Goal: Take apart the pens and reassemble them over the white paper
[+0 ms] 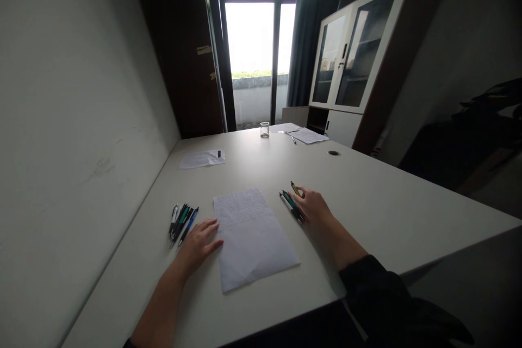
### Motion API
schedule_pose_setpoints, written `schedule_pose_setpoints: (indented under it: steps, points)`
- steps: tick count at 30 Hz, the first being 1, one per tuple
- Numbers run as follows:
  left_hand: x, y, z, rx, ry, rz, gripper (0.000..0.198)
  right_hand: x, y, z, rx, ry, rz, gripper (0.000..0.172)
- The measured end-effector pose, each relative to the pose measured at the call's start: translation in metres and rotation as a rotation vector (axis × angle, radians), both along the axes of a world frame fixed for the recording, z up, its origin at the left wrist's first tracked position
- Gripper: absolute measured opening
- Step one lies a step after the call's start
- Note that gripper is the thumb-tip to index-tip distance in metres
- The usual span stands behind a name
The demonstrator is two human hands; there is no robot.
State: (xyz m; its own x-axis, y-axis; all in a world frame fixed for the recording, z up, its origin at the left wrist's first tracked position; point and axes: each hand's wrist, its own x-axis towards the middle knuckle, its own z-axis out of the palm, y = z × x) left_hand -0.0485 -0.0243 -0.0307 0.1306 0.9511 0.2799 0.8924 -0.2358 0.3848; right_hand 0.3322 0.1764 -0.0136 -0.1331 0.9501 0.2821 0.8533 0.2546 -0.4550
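Observation:
A white sheet of paper (255,244) with writing on its upper part lies near the front of the table. My left hand (200,242) rests at the sheet's left edge, fingers apart and holding nothing. Left of that hand lies a bunch of several pens (180,223), black, green and blue. To the right of the sheet, my right hand (310,204) has its fingers closed round a yellow pen (295,189). Dark and green pens (290,204) lie side by side just left of this hand, their lower ends close to its fingers.
The white table (253,166) meets a wall on the left. Toward its far end are a clear glass (265,130), papers (308,135) with a pen (292,138), another sheet (203,159) and a round cable hole (334,153). A glass-door cabinet (346,60) stands behind at right.

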Motion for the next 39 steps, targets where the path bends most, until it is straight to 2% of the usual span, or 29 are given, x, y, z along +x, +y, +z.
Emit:
schedule_pose_setpoints:
  steps: [6,15,19,22,26,31,33,35,39]
  points:
    - [0.001,-0.001,0.001,0.003,-0.011,-0.002,0.050,0.000,0.000,0.000,-0.117,-0.128,-0.023,0.047]
    - [0.001,-0.001,0.002,0.002,-0.039,-0.010,0.049,-0.002,-0.007,0.010,-0.175,-0.190,-0.020,0.042]
    - [0.003,-0.004,0.009,0.032,-0.105,-0.018,0.041,-0.002,-0.008,0.011,-0.185,-0.196,-0.043,0.046]
    - [0.002,-0.003,0.014,0.093,-0.162,-0.012,0.031,-0.001,-0.009,0.012,-0.145,-0.206,-0.072,0.042]
    - [-0.012,0.001,0.017,0.258,-0.162,0.153,0.028,-0.001,-0.011,0.015,-0.116,-0.208,-0.099,0.041]
    - [-0.058,0.001,0.016,0.431,-0.024,0.482,0.030,-0.002,-0.013,0.017,-0.066,-0.178,-0.108,0.039]
    - [-0.079,-0.002,0.010,0.408,0.002,0.607,0.032,-0.003,-0.013,0.017,-0.053,-0.175,-0.115,0.039]
    - [-0.098,-0.003,0.002,0.288,0.015,0.692,0.033,-0.004,-0.013,0.017,-0.059,-0.179,-0.118,0.039]
    - [-0.120,0.001,-0.012,0.105,-0.002,0.723,0.034,-0.007,-0.013,0.016,-0.076,-0.187,-0.118,0.039]
